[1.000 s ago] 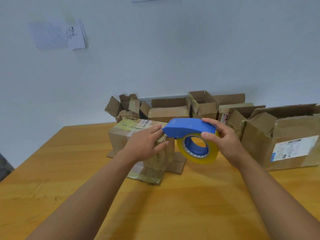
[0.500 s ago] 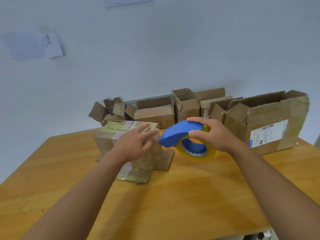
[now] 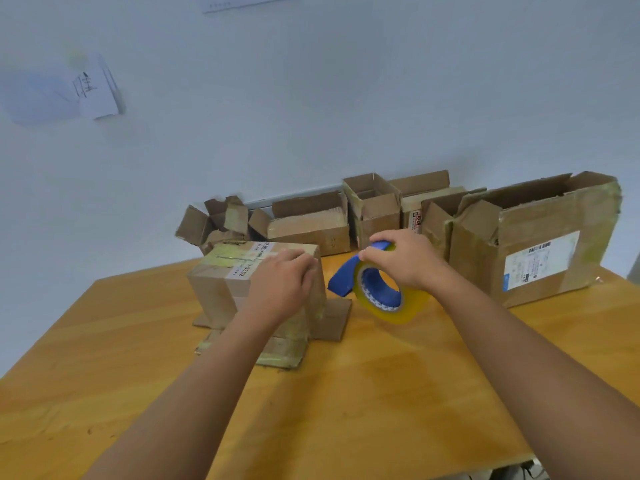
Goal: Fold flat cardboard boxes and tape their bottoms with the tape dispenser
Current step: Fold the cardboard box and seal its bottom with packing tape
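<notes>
My left hand (image 3: 280,289) lies at frame centre on the near right corner of the upturned box (image 3: 249,285), fingers bent over its top edge and pressing it down onto the wooden table (image 3: 346,393). Just right of it, my right hand (image 3: 403,259) is curled round the blue tape dispenser (image 3: 375,287). A second ago the dispenser's nose touched the box top; now it has swung away and dropped toward the table, apart from the cardboard. I judge this bottom seam finished. Further back, opened boxes (image 3: 346,216) line the wall (image 3: 311,98).
</notes>
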A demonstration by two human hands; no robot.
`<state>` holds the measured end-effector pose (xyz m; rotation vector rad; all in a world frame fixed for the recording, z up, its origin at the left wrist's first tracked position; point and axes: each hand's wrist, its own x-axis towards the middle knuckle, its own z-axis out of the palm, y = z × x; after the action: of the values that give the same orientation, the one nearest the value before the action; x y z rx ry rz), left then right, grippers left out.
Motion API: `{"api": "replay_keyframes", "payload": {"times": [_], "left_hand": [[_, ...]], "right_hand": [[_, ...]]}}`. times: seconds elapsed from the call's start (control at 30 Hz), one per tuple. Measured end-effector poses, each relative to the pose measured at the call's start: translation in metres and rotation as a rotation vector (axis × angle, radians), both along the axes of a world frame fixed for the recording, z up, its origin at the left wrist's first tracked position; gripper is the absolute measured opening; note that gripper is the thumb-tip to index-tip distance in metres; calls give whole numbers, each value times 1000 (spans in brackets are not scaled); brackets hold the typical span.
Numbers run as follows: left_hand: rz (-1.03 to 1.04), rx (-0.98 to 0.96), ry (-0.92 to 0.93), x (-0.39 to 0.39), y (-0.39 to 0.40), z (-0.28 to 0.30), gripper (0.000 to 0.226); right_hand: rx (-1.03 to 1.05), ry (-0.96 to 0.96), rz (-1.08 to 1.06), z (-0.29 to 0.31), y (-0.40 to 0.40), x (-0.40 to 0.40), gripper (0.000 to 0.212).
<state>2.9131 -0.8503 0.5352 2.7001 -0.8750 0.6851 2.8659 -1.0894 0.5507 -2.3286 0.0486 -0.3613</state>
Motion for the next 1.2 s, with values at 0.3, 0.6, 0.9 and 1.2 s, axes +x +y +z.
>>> {"api": "replay_keyframes", "payload": {"times": [0.3,0.6,0.9,1.2], "left_hand": [[236,-9,150,2,-9,4,43],[123,49,148,-12,4,17,21],[159,61,161,-41,39,11,52],[312,249,206,-54,36,7,57]], "right_hand": [[185,-212,-278,-57,9,-2,62],[280,-255,-317,-79,19,0,63],[297,-266,-317,-80,28,-2,63],[307,-263,-216,-75,65,-15,62]]}}
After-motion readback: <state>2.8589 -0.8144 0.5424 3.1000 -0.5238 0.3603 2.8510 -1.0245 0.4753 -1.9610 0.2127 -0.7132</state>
